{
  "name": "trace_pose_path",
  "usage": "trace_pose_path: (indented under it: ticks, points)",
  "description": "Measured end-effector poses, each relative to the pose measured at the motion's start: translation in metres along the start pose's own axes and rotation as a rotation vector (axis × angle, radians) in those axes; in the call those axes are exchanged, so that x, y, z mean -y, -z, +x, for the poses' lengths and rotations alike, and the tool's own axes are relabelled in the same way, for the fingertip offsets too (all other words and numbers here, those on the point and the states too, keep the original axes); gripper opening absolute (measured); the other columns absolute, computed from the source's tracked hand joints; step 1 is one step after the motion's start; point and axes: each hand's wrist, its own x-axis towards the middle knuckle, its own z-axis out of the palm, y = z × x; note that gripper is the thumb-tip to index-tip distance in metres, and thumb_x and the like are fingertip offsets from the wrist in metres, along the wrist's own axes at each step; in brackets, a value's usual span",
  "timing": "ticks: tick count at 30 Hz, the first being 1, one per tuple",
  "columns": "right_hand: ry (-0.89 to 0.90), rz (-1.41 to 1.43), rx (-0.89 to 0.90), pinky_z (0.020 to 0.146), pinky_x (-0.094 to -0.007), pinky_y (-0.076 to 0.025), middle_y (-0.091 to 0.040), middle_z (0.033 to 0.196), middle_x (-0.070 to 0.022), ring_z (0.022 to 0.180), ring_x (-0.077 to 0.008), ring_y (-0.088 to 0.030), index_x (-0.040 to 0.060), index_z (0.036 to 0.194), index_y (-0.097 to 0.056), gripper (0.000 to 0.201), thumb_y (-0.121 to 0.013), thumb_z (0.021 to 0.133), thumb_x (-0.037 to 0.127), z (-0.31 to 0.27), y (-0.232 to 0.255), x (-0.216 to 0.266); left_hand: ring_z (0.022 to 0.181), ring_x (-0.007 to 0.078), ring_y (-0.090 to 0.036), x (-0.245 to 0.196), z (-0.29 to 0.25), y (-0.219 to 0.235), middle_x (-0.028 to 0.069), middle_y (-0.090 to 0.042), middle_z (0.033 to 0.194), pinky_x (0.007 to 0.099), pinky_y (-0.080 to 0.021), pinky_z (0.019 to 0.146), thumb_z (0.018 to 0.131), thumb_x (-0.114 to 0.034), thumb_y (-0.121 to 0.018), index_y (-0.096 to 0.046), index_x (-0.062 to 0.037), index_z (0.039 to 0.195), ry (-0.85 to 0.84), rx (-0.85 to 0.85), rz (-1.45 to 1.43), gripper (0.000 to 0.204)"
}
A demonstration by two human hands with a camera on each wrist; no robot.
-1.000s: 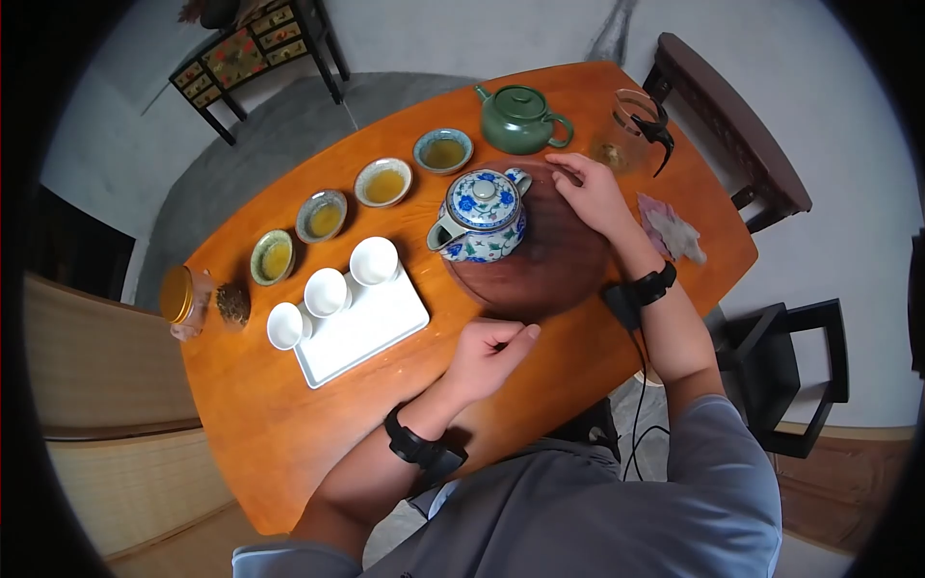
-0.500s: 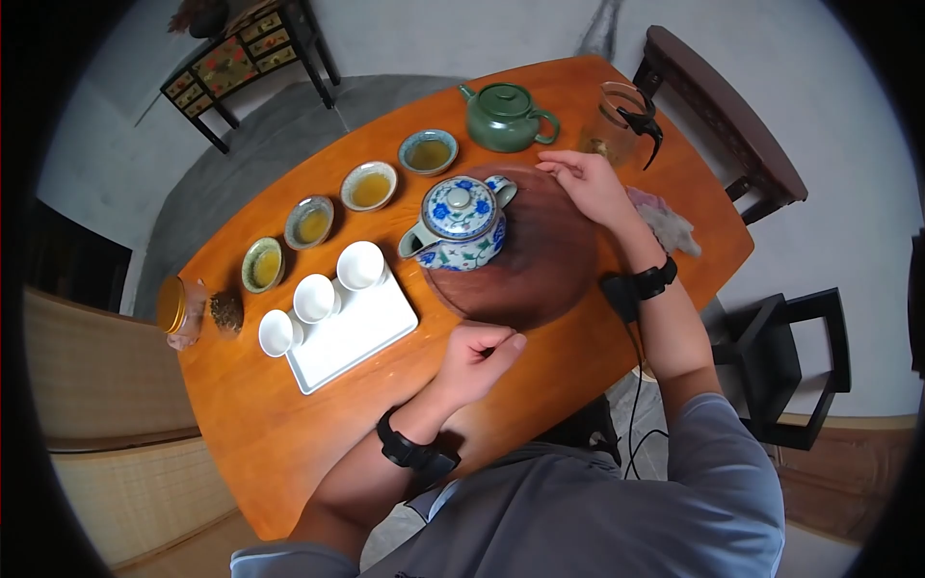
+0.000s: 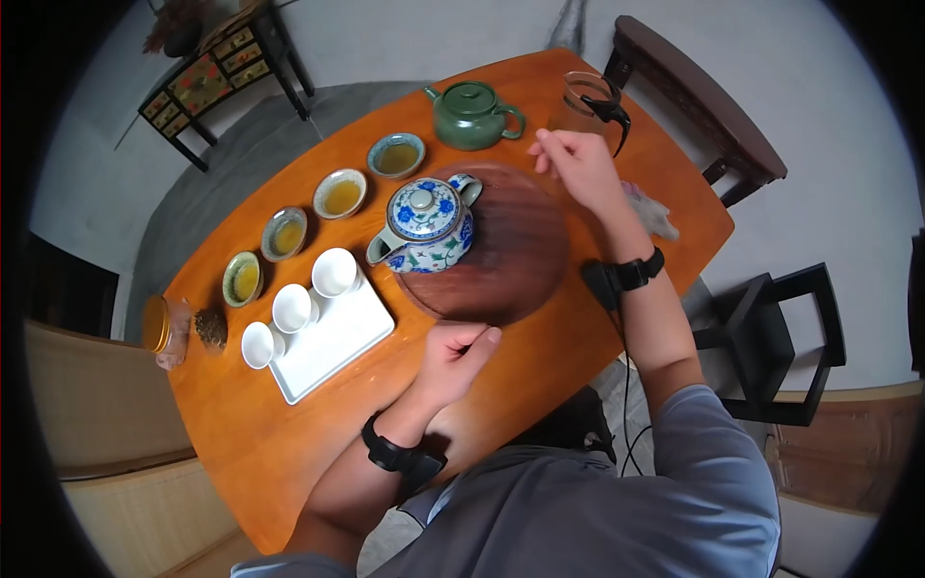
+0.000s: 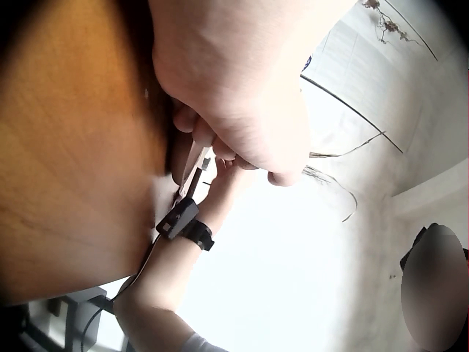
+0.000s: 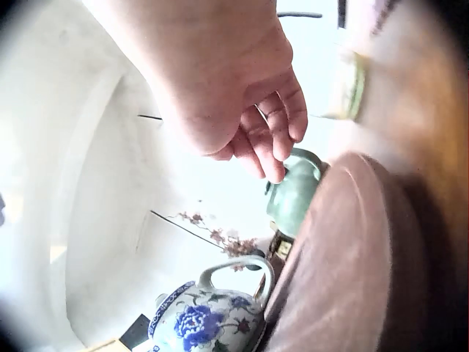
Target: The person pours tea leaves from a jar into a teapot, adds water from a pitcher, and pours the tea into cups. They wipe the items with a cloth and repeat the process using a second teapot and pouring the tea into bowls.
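Note:
A blue-and-white teapot (image 3: pixel 424 223) with its lid on stands on a round dark wooden board (image 3: pixel 515 265), its spout toward the cups. Beyond the board's far right edge, the right hand (image 3: pixel 583 169) is held with loosely bent fingers and nothing in it; the right wrist view shows this hand (image 5: pixel 256 117) above the blue-and-white teapot (image 5: pixel 209 319) and near the green teapot (image 5: pixel 293 194). The left hand (image 3: pixel 455 364) rests at the board's near side, loosely curled and empty. In the left wrist view its palm side (image 4: pixel 234 95) hides part of the fingers.
Four tea-filled bowls (image 3: pixel 341 194) curve along the far left. Three white cups (image 3: pixel 295 308) stand by a white tray (image 3: pixel 337 342). A green teapot (image 3: pixel 470 118), a glass pitcher (image 3: pixel 583 108), a cloth (image 3: pixel 650 214) and a jar (image 3: pixel 171 328) are on the table.
The head view has shifted, so the tableware sits further left in it. The right hand has lifted slightly and its fingers bend more. The left hand keeps its pose.

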Motion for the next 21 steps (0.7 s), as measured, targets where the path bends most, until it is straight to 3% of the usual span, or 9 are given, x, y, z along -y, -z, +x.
trace_pose_path:
  ticks: [3,5,8,11,13,14,17,19,21]
  points:
    - [-0.08,-0.324,-0.207,0.062,-0.0309,-0.05,-0.066,0.063,-0.0047,0.063,-0.0127,-0.065,0.0039,0.084,-0.076,0.044,-0.063,0.104,0.041,-0.021,0.041,0.051,0.06,0.0076,-0.027,0.0,0.0,0.0,-0.001,-0.031,0.062,0.0317,-0.025,0.053,0.105,-0.005,-0.061,-0.04,0.0001,0.069,0.004,-0.01,0.005,0.042]
    - [-0.267,-0.665,-0.232,0.07,-0.0403,-0.054,-0.07,0.071,-0.0096,0.074,-0.0287,-0.072,0.0074,0.087,-0.074,0.041,-0.062,0.102,0.044,-0.04,0.067,0.083,0.06,0.0077,-0.027,-0.001,0.001,-0.001,-0.001,-0.031,0.062,0.0316,-0.025,0.053,0.105,-0.005,-0.061,-0.04,0.0002,0.069,0.012,-0.013,-0.005,0.042]
    - [-0.319,-0.853,-0.146,0.078,-0.0446,-0.055,-0.075,0.087,-0.0149,0.088,-0.0345,-0.073,0.0097,0.098,-0.074,0.037,-0.06,0.101,0.043,-0.063,0.092,0.043,0.059,0.0079,-0.026,-0.001,0.002,-0.001,-0.0005,-0.03,0.062,0.0318,-0.024,0.052,0.105,-0.005,-0.061,-0.04,0.0004,0.068,0.006,-0.021,-0.013,0.042]
    - [-0.184,-1.037,-0.039,0.086,-0.0457,-0.056,-0.075,0.104,-0.0181,0.101,-0.037,-0.072,0.0114,0.108,-0.072,0.026,-0.064,0.099,0.035,-0.077,0.093,0.0,0.059,0.0082,-0.026,0.0,0.003,0.0,-0.0001,-0.029,0.061,0.0321,-0.024,0.052,0.104,-0.004,-0.062,-0.04,0.0006,0.068,-0.023,-0.01,0.018,0.043]
    - [-0.062,-1.086,0.173,0.087,-0.0366,-0.056,-0.074,0.106,-0.0115,0.096,-0.0249,-0.074,0.0083,0.121,-0.067,0.025,-0.068,0.097,0.017,-0.073,0.089,-0.016,0.058,0.0083,-0.026,0.0,0.002,-0.001,0.0002,-0.029,0.06,0.0322,-0.024,0.051,0.104,-0.004,-0.062,-0.04,0.0007,0.068,0.005,-0.013,0.024,0.043]
    - [-0.228,-0.662,0.3,0.088,-0.0326,-0.055,-0.074,0.102,-0.0078,0.101,-0.02,-0.073,0.0051,0.117,-0.067,0.021,-0.066,0.097,0.005,-0.07,0.088,-0.013,0.058,0.0083,-0.026,0.001,0.002,0.0,0.0002,-0.029,0.06,0.0322,-0.024,0.051,0.104,-0.004,-0.062,-0.04,0.0007,0.068,0.003,-0.016,0.024,0.043]
    - [-0.175,-0.233,0.349,0.09,-0.035,-0.055,-0.075,0.103,-0.0117,0.098,-0.0244,-0.072,0.0034,0.116,-0.07,0.023,-0.063,0.096,0.009,-0.06,0.067,0.007,0.058,0.0081,-0.026,0.001,0.002,0.001,0.0001,-0.03,0.06,0.0322,-0.024,0.051,0.104,-0.003,-0.062,-0.04,0.0008,0.068,-0.002,-0.001,0.035,0.042]
    - [-0.151,-0.224,0.234,0.089,-0.0316,-0.053,-0.073,0.102,-0.0099,0.097,-0.0178,-0.069,-0.0001,0.118,-0.07,0.023,-0.064,0.098,0.01,-0.049,0.044,0.025,0.058,0.008,-0.026,-0.003,0.003,-0.001,0.0001,-0.03,0.06,0.0321,-0.025,0.051,0.103,-0.003,-0.063,-0.04,0.0009,0.068,0.008,-0.008,0.025,0.042]
    - [0.144,-0.151,0.043,0.09,-0.0328,-0.053,-0.069,0.113,-0.0134,0.1,-0.021,-0.069,0.0002,0.13,-0.066,0.032,-0.064,0.101,0.014,-0.03,0.021,0.025,0.058,0.0081,-0.027,-0.002,0.002,-0.001,0.0001,-0.03,0.06,0.0322,-0.025,0.051,0.103,-0.003,-0.063,-0.041,0.0009,0.068,0.009,-0.006,0.031,0.042]
